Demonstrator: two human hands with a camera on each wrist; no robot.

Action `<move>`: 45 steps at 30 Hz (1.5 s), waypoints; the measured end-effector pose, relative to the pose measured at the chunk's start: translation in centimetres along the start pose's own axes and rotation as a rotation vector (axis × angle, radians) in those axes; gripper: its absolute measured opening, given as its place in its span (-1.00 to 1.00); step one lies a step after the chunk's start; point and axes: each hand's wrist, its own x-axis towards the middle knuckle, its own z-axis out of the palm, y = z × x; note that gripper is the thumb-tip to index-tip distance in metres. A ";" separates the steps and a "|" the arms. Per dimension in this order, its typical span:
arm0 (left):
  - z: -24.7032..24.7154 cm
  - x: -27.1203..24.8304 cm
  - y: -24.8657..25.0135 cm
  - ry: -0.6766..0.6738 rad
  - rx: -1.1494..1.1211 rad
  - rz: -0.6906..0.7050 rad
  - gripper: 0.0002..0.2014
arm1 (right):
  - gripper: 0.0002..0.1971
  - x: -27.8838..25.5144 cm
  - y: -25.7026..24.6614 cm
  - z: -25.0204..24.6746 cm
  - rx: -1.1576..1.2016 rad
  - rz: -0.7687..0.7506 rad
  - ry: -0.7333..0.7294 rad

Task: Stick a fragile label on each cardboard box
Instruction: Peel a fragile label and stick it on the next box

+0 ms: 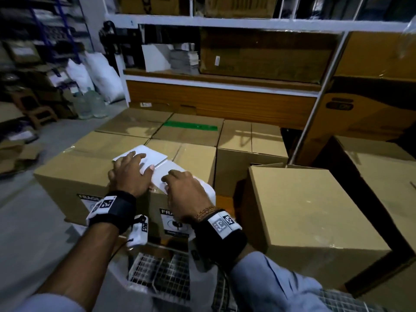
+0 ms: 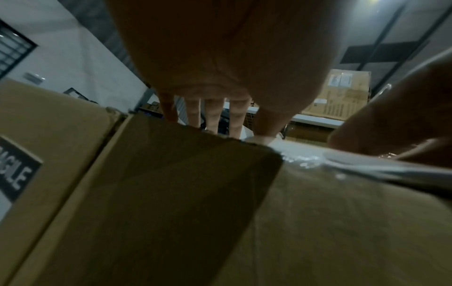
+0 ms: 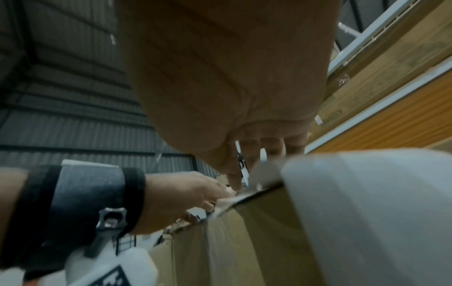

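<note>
Fragile labels (image 1: pixel 155 157), a loose stack of white sheets seen from their blank side, lie on top of the cardboard box (image 1: pixel 85 167) in front of me, their long axis running diagonally from the box's near edge away toward the far left. My left hand (image 1: pixel 130 174) rests flat on the stack, fingers spread and straight. My right hand (image 1: pixel 184 190), just beside it on the right, has its fingers curled onto the near sheet (image 1: pixel 166 174), whose lower end droops over the box's front edge. Printed fragile labels (image 1: pixel 173 221) already sit on the front faces below. A plain box (image 1: pixel 304 212) stands to the right of this one.
</note>
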 end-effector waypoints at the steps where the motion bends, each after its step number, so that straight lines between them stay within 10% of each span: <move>1: -0.1 0.2 -0.1 -0.025 -0.014 0.023 -0.36 | -0.56 0.3 0.1 0.4 -0.032 0.003 -0.039; 9: -1.4 2.6 -2.3 -0.094 0.120 0.189 -0.16 | -0.54 2.6 -1.1 2.4 -0.181 0.126 0.037; 16: -1.8 5.0 -3.8 -0.141 0.087 0.254 -0.43 | -0.70 4.4 -3.8 4.2 -0.276 0.315 0.166; 33: -8.6 17.1 -12.2 0.203 -0.373 0.093 -0.70 | -0.40 6.5 -6.4 4.5 -0.396 0.731 0.106; 38: -7.9 17.4 -13.4 0.090 -0.162 -0.029 -0.43 | -0.43 7.2 -6.8 4.1 -0.391 0.761 0.115; 45: -6.1 14.4 -11.0 -0.227 0.006 0.322 -0.70 | -0.57 8.6 -7.3 3.5 -0.264 0.704 0.149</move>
